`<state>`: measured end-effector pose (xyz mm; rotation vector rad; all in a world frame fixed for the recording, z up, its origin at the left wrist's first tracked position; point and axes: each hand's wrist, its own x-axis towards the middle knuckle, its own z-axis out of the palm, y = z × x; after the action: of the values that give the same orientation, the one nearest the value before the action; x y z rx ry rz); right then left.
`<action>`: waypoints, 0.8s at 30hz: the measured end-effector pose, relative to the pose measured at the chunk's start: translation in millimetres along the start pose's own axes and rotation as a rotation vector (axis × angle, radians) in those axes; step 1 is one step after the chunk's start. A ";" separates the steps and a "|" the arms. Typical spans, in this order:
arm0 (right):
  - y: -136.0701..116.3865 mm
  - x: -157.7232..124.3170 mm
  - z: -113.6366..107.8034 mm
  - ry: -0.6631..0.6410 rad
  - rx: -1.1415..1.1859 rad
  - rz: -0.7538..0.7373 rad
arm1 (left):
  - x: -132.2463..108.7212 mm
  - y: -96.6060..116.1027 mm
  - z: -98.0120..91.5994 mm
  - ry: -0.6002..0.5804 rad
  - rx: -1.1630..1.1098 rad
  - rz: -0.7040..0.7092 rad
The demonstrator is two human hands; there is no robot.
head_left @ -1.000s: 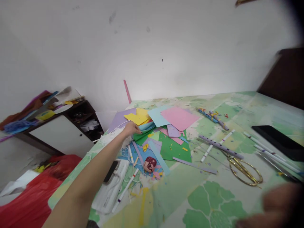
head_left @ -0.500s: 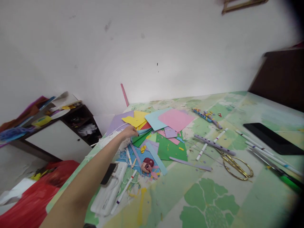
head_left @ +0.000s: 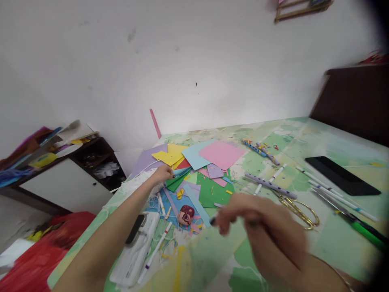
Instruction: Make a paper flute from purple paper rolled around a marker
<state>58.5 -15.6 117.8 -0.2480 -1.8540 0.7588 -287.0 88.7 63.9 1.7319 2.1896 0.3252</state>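
Observation:
My left hand point(head_left: 164, 174) reaches to the far left of the table, its fingers closed on the edge of a blue sheet of paper point(head_left: 181, 172) that lies over green paper point(head_left: 175, 183). White string point(head_left: 138, 180) lies tangled beside that wrist. My right hand point(head_left: 261, 227) hangs over the front middle of the table, blurred by motion. Its fingers are bent and apart, with nothing visible in them. Near it are a light blue paper strip point(head_left: 196, 205) and a dark red case with a bear face point(head_left: 186, 215).
Pink paper point(head_left: 221, 154) and yellow paper point(head_left: 168, 156) lie at the back. Gold-handled scissors point(head_left: 299, 213), a dotted purple paper tube point(head_left: 270, 185), green-handled scissors point(head_left: 355, 223), white markers point(head_left: 337, 194) and a black tablet point(head_left: 342, 175) lie rightward. A white box point(head_left: 133, 255) stands near the left edge.
My right hand has come into view from the lower right, over the table. My left hand stays at the blue paper. The whole view has shifted slightly.

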 end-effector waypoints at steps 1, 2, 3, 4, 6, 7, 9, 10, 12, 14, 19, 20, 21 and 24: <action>8.6 9.8 8.6 0.016 0.076 0.072 | 0.2 0.1 0.3 0.004 0.000 0.000; 19.8 17.9 18.5 0.018 0.116 0.137 | 0.3 0.5 0.3 0.006 -0.001 0.000; 33.6 24.7 29.1 -0.017 0.102 0.217 | 0.3 1.1 0.2 0.007 -0.003 -0.001; 49.4 30.3 39.6 -0.058 0.061 0.302 | 0.1 2.0 -0.1 0.007 -0.007 -0.002; 84.1 39.9 58.4 -0.107 -0.067 0.444 | -1.0 4.0 -1.0 0.005 -0.022 -0.004; 101.1 44.1 66.3 -0.110 -0.106 0.538 | -2.0 5.0 -1.7 0.005 -0.033 -0.005; 131.3 51.4 80.1 -0.093 -0.104 0.702 | -4.7 6.9 -3.2 0.008 -0.060 -0.008; 143.6 54.3 86.6 -0.095 -0.089 0.739 | -6.4 7.6 -4.0 0.011 -0.075 -0.008; 162.3 58.2 100.8 -0.105 -0.032 0.820 | -9.6 8.4 -5.3 0.017 -0.106 -0.012; 174.5 59.8 116.4 -0.113 0.050 0.914 | -12.2 7.9 -5.8 0.019 -0.143 -0.021; 190.6 57.3 148.3 -0.123 0.254 1.141 | -13.5 2.7 -4.2 0.032 -0.243 -0.072; 192.7 56.2 151.5 -0.116 0.282 1.173 | -13.3 1.8 -3.9 0.034 -0.260 -0.082; 194.4 55.0 153.5 -0.105 0.306 1.200 | -13.2 1.1 -3.8 0.035 -0.277 -0.090; 197.0 52.5 154.3 -0.080 0.377 1.245 | -13.8 0.5 -4.7 0.033 -0.323 -0.099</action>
<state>-135.9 104.3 3.0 -1.1777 -1.4368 1.9326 -285.5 75.5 70.1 1.4480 2.0980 0.6464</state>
